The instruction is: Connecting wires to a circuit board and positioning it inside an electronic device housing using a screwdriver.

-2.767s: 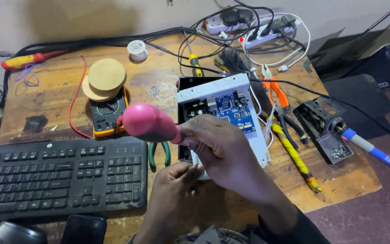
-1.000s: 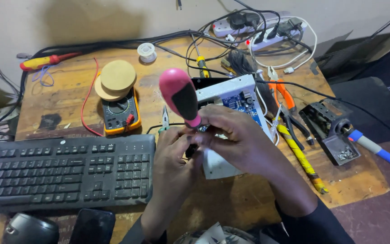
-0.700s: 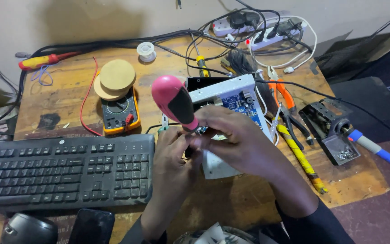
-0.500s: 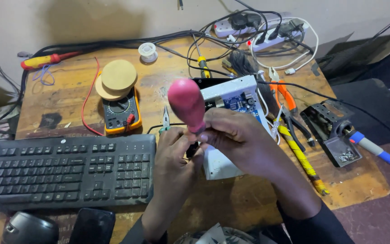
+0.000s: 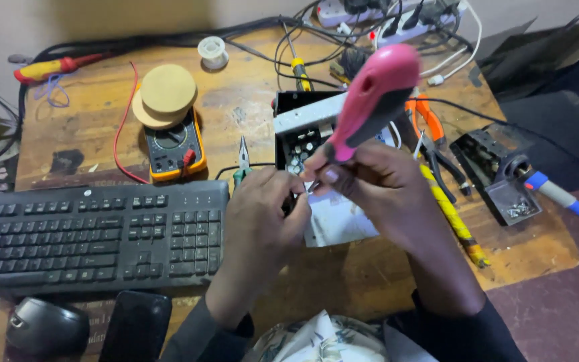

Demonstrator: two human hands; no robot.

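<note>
My right hand (image 5: 387, 191) grips a screwdriver with a pink and black handle (image 5: 374, 98), its handle tilted up and to the right. The tip points down toward my left hand (image 5: 263, 221), whose fingers pinch something small that I cannot make out. Both hands meet over an open white metal box (image 5: 316, 127) with circuit parts inside, lying on the wooden table (image 5: 249, 100). The hands hide the box's near half.
A black keyboard (image 5: 95, 231) lies at the left, a mouse (image 5: 45, 327) and phone (image 5: 135, 325) near the front edge. Behind it sit an orange multimeter (image 5: 172, 147), wooden discs (image 5: 162, 94) and small pliers (image 5: 242, 157). Orange pliers (image 5: 427, 121), a yellow tool (image 5: 450, 214) and a soldering stand (image 5: 497, 174) lie at the right.
The screwdriver handle has swung from pointing up-left to up-right. The view has moved closer to the hands. Both hands stay together over the box.
</note>
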